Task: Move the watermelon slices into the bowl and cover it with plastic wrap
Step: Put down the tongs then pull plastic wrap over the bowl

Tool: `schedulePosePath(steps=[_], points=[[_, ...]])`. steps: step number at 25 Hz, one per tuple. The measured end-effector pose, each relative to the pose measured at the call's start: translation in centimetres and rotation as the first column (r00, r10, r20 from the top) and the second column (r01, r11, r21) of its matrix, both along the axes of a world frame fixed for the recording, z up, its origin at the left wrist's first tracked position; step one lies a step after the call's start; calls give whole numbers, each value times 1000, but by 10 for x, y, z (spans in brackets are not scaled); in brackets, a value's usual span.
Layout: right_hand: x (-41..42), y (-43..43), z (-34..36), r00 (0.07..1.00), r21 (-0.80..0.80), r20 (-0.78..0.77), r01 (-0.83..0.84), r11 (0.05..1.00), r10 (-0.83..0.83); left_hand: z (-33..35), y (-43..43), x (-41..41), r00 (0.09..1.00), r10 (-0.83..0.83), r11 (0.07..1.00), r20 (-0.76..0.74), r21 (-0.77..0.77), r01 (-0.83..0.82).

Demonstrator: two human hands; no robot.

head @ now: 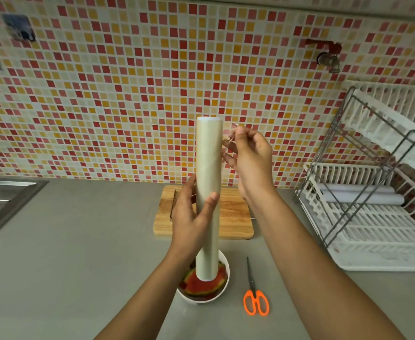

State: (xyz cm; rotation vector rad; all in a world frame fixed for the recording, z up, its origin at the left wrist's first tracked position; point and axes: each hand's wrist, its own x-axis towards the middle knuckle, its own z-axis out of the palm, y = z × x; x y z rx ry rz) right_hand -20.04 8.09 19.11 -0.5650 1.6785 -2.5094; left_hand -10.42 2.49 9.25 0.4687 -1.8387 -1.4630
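A roll of plastic wrap is held upright in front of me, above the white bowl. My left hand grips the roll around its middle. My right hand pinches the loose edge of the film near the top of the roll and holds it a little away from the roll. Watermelon slices with red flesh and green rind lie in the bowl, partly hidden by the roll's lower end.
Orange-handled scissors lie on the grey counter right of the bowl. A wooden cutting board sits behind the hands. A white dish rack holding two more rolls stands at the right. A steel sink is at the left.
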Motion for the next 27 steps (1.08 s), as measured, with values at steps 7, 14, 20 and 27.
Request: schedulePosePath(steps=[7, 14, 20, 27], points=[[-7, 13, 0, 979, 130, -150, -122, 984, 141, 10, -4, 2, 999, -35, 999, -20, -2, 35], [-15, 23, -1, 975, 156, -220, -9, 988, 43, 17, -12, -2, 998, -50, 998, -31, -30, 49], [-13, 25, -17, 963, 247, -210, -116, 962, 170, 21, -12, 0, 993, -105, 994, -58, -5, 105], [-18, 34, -26, 981, 199, -130, -114, 973, 141, 24, -18, -2, 967, -225, 969, -121, 75, 235]])
